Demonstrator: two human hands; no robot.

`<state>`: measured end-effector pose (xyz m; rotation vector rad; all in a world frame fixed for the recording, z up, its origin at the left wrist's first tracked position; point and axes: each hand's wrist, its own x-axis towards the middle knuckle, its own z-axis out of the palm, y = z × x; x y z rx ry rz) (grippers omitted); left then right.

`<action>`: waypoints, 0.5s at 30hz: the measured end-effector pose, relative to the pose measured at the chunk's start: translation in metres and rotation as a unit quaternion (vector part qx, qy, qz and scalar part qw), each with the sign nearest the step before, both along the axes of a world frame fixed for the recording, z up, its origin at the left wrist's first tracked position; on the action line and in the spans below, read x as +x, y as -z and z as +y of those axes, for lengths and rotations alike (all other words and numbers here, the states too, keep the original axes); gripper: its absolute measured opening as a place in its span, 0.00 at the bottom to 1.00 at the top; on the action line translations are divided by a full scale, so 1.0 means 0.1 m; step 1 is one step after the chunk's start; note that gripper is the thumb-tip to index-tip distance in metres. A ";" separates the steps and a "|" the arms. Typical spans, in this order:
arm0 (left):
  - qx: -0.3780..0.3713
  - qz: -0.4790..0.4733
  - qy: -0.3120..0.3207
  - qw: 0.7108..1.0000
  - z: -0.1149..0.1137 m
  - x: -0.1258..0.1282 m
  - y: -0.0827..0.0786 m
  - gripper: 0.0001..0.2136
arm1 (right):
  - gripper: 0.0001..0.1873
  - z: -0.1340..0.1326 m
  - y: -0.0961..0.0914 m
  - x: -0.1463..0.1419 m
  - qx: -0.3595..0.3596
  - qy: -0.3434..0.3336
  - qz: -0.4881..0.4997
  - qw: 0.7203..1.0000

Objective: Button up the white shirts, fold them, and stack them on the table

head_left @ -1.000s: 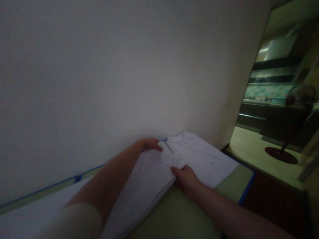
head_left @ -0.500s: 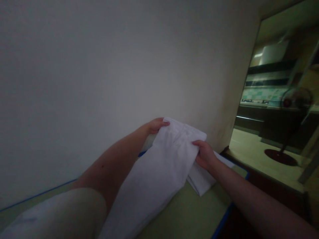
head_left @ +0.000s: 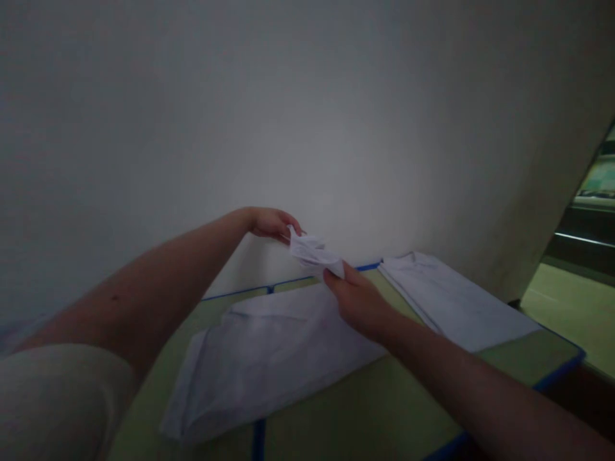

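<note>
A white garment [head_left: 269, 358] lies spread over green mats [head_left: 346, 422] with blue borders. Both my hands lift its far edge [head_left: 312, 251] off the mat near the wall. My left hand [head_left: 271, 223] pinches that raised edge from the left. My right hand [head_left: 358, 301] grips the same edge from the right, fingers closed on the cloth. A second white garment [head_left: 451, 301], folded flat, rests on the mat to the right, apart from both hands.
A plain pale wall [head_left: 307, 115] rises directly behind the mats. At the far right a doorway [head_left: 590, 256] leads to a lit room with a pale floor. The mat's blue edge [head_left: 557, 374] runs along the right front.
The garment I held up has been carried left and now lies spread on the mat, away from the folded one. My hands now hold only its far edge. The view turned left.
</note>
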<state>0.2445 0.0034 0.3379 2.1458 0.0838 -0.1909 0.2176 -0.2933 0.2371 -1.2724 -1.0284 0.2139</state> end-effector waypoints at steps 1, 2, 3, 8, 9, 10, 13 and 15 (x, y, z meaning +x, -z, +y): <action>0.009 0.000 -0.015 1.000 0.11 -0.19 0.04 0.12 | 0.20 0.12 0.02 -0.18 -0.008 -0.019 -0.032 0.999; 0.021 0.001 -0.027 0.999 0.22 -0.37 0.11 0.12 | 0.21 0.25 0.07 -0.35 -0.020 -0.031 -0.074 0.997; 0.038 0.003 -0.035 0.999 0.32 -0.54 0.19 0.12 | 0.22 0.37 0.15 -0.52 -0.038 -0.032 -0.124 0.991; 0.173 0.012 -0.034 0.984 0.67 -1.27 0.89 0.12 | 0.33 0.80 0.92 -1.18 -0.184 -0.033 -0.343 0.920; 0.182 0.009 -0.032 0.983 0.70 -1.38 1.06 0.12 | 0.34 0.84 1.08 -1.26 -0.209 -0.044 -0.378 0.901; 0.188 0.005 -0.030 0.982 0.72 -1.47 1.24 0.13 | 0.34 0.88 1.23 -1.31 -0.229 -0.055 -0.406 0.883; 0.195 -0.009 -0.028 0.980 0.72 -1.67 1.67 0.16 | 0.33 0.92 1.53 -1.40 -0.261 -0.068 -0.462 0.845; 0.222 -0.029 -0.033 0.974 0.70 -1.77 1.84 0.18 | 0.32 0.92 1.58 -1.40 -0.257 -0.071 -0.494 0.828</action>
